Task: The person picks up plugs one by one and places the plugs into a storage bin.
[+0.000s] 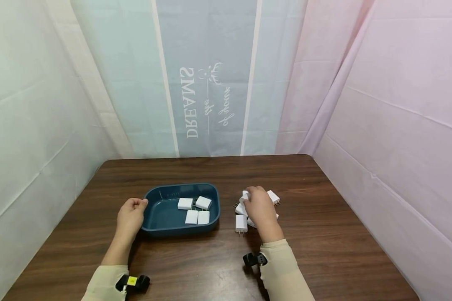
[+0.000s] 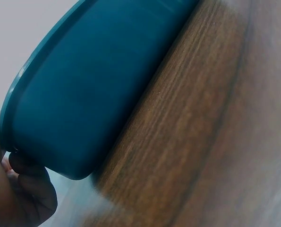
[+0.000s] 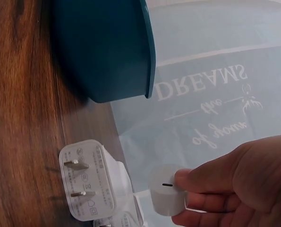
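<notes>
A dark teal plastic basin (image 1: 177,232) sits on the table, with several white charger plugs (image 1: 191,217) in its right half. At its left end my left hand (image 1: 129,215) holds the rim between thumb and fingers; in the left wrist view the curled fingers (image 2: 34,187) lie below the rim. Right of the basin, my right hand (image 1: 263,213) is over a loose pile of white charger plugs (image 1: 241,224). Its thumb and fingers pinch one white charger plug (image 3: 166,197), whose slot-like port shows in the right wrist view. The hand partly hides the pile.
The brown wood-grain table (image 1: 203,267) ends at a hanging cloth backdrop (image 1: 218,42) with printed lettering. Pale cloth walls (image 1: 391,117) rise on both sides. Another charger plug (image 1: 273,197) lies beyond the right hand. Each wrist wears a small black camera (image 1: 254,259).
</notes>
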`<state>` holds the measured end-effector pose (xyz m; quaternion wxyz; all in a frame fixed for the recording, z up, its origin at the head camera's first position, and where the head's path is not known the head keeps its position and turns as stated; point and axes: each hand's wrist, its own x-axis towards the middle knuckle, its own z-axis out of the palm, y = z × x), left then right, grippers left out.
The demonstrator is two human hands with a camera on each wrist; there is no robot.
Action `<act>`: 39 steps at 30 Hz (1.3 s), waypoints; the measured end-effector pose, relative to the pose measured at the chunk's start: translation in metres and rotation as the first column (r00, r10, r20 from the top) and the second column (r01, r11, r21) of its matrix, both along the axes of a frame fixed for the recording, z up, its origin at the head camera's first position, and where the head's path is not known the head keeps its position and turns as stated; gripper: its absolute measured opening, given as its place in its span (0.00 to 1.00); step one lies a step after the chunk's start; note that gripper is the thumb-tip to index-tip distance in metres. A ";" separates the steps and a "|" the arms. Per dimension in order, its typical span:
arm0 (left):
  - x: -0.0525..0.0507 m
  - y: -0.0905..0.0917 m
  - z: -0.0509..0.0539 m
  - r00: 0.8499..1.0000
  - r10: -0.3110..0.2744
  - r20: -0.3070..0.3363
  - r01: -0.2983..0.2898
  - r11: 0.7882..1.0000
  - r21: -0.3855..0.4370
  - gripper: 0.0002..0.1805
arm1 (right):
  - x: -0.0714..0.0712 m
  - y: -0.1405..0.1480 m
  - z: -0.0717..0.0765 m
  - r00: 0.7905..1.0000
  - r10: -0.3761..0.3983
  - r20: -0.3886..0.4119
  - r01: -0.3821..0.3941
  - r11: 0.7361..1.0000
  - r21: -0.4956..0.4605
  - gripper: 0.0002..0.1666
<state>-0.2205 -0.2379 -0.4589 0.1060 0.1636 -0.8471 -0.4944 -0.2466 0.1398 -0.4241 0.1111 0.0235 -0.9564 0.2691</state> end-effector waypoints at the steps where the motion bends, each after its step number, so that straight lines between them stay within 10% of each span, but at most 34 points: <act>1: 0.000 0.000 0.000 1.000 0.002 0.002 -0.002 1.000 -0.001 0.19 | 0.000 -0.001 0.000 1.000 0.007 -0.009 -0.007 1.000 0.004 0.24; 39: -0.001 -0.001 -0.003 1.000 0.005 0.010 -0.005 1.000 0.022 0.19 | 0.007 -0.042 0.013 0.939 0.325 -0.113 -0.325 0.945 0.022 0.25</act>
